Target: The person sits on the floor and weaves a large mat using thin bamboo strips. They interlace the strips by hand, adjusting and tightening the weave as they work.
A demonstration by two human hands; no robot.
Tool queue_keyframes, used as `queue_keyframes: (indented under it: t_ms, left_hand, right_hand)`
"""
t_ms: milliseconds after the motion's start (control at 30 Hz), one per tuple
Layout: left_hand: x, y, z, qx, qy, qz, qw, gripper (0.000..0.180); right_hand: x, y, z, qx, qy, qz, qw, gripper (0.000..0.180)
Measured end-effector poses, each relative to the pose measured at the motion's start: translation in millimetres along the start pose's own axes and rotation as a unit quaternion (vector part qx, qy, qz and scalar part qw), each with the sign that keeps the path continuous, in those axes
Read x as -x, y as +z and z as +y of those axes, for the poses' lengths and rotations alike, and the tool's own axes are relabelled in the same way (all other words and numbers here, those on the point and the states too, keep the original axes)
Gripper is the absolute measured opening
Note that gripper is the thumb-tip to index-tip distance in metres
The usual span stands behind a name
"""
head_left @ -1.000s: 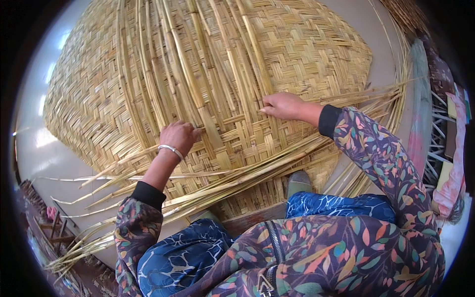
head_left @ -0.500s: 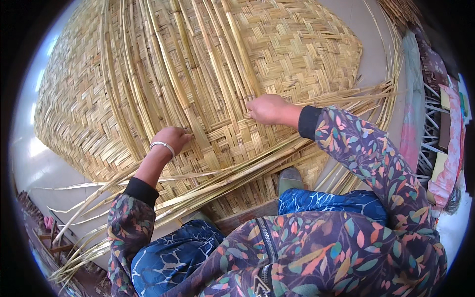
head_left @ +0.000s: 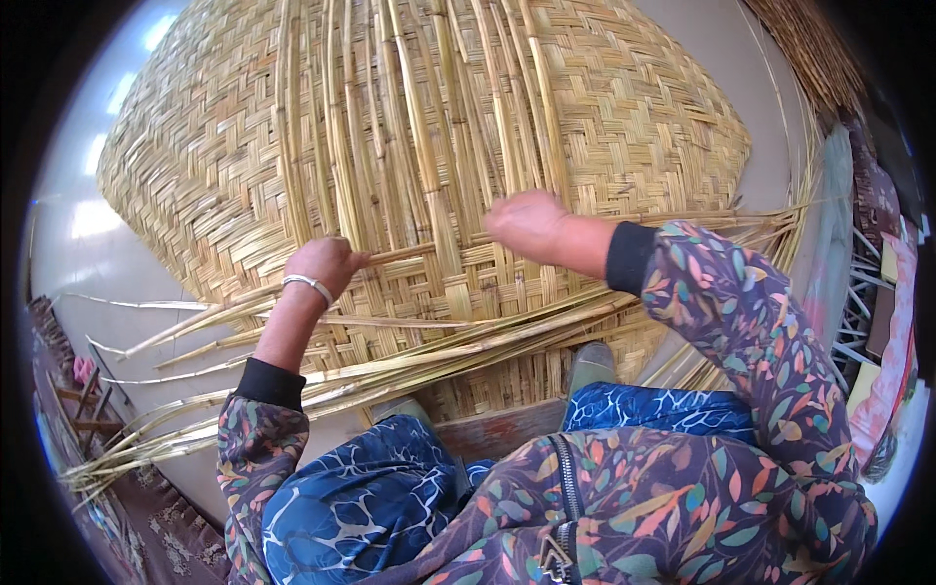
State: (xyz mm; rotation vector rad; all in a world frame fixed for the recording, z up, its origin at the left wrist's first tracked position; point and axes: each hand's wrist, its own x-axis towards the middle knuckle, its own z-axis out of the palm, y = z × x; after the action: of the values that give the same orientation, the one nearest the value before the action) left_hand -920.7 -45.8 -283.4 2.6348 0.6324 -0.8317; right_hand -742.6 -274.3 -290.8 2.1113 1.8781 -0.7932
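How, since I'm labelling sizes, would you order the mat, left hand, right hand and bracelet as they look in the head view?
1. Mat
2. Left hand and right hand: too alike to rank, and the right is blurred
3. Bracelet

Soft, fairly bright light spreads over the broad, straw-coloured woven mat (head_left: 653, 127) beyond the bare left hand (head_left: 324, 265). Well left of that hand, strong white glare bleaches patches of the smooth, pale grey floor (head_left: 68, 265). The bare right hand (head_left: 529, 226) is blurred, perhaps by motion, its outline smeared. Far out from both hands, fisheye curvature bends straight edges toward darkened, blue-fringed margins.
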Motion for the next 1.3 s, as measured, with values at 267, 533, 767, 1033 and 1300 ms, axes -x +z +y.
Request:
queue_keyframes:
  t_ms: [267,533,767,1033,1300]
  left_hand:
    - [26.2,-14.0,-19.5,0.018,-0.02,0.028,0.999,0.035]
    - [26.6,-7.4,-5.7,0.309,0.052,0.273,0.909,0.021]
    - [-39.3,45.2,-24.9,0.451,-0.048,0.156,0.877,0.032]
    - [-51.3,39.6,-17.9,0.318,-0.076,0.115,0.938,0.031]
    - [-46.6,46.7,-6.5,0.152,-0.039,0.259,0.953,0.023]
  right_hand:
    - [-74.9,7.9,-79.9,-0.123,0.001,0.135,0.983,0.015]
    - [-69.0,18.3,-86.2,-0.188,0.069,0.268,0.943,0.01]
    - [-70.5,16.5,-93.8,-0.226,0.121,0.305,0.917,0.014]
    - [-69.1,15.0,-93.7,-0.285,0.173,0.313,0.889,0.011]
    - [-66.4,13.5,-93.0,-0.33,0.216,0.278,0.876,0.017]
